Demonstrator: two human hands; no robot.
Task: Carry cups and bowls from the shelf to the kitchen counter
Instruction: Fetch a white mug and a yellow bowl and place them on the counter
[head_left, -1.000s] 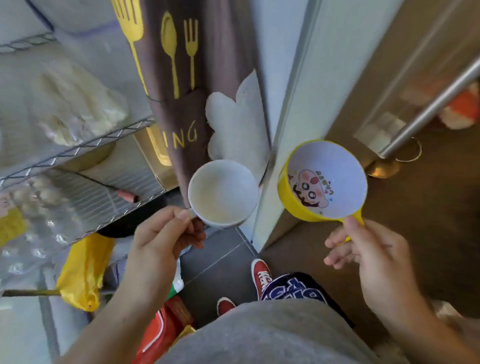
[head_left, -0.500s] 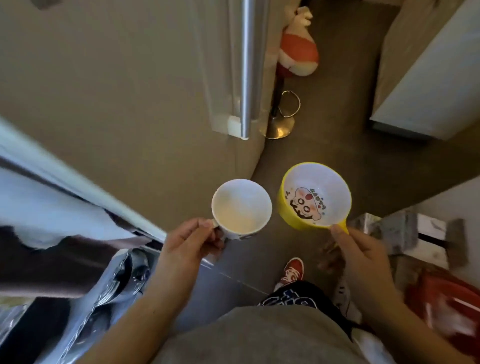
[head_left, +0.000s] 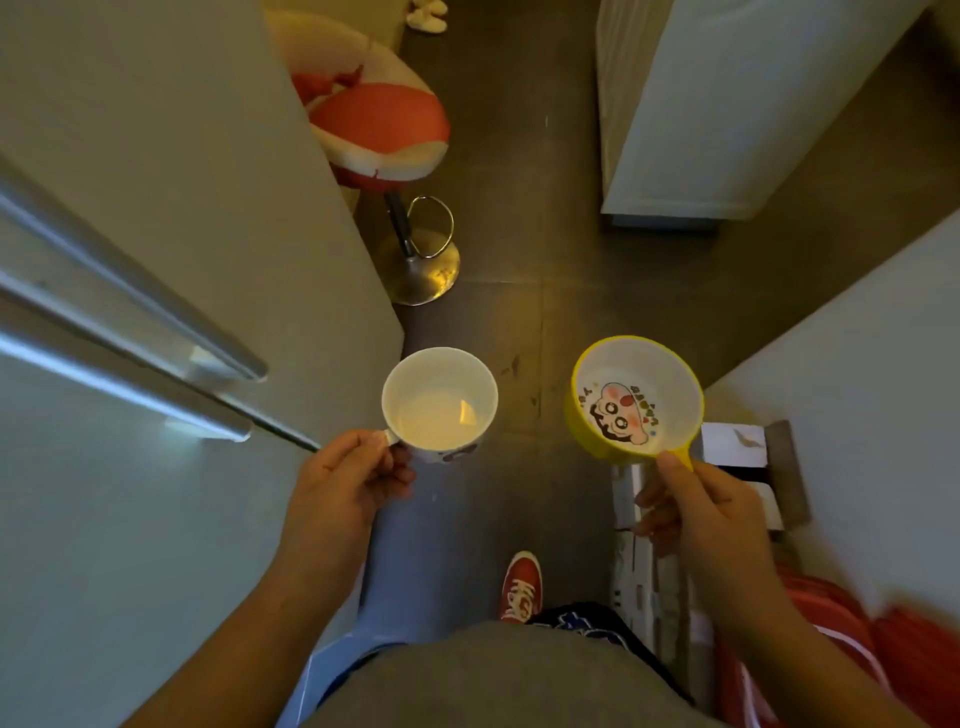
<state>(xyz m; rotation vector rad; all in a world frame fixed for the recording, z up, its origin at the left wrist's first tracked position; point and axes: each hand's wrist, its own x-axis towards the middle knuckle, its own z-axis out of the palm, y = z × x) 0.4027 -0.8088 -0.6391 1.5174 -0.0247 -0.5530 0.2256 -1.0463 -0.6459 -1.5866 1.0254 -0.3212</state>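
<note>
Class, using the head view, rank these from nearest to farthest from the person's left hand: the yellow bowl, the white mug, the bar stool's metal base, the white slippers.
1. White mug: held in the left hand.
2. Yellow bowl: to the right, held in the right hand.
3. Bar stool's metal base: on the floor ahead.
4. White slippers: at the top edge, far ahead.

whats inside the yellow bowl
The yellow bowl, held by the right hand, shows only a white interior with a printed cartoon face; no contents. The thumb covers a bit of the rim.
</note>
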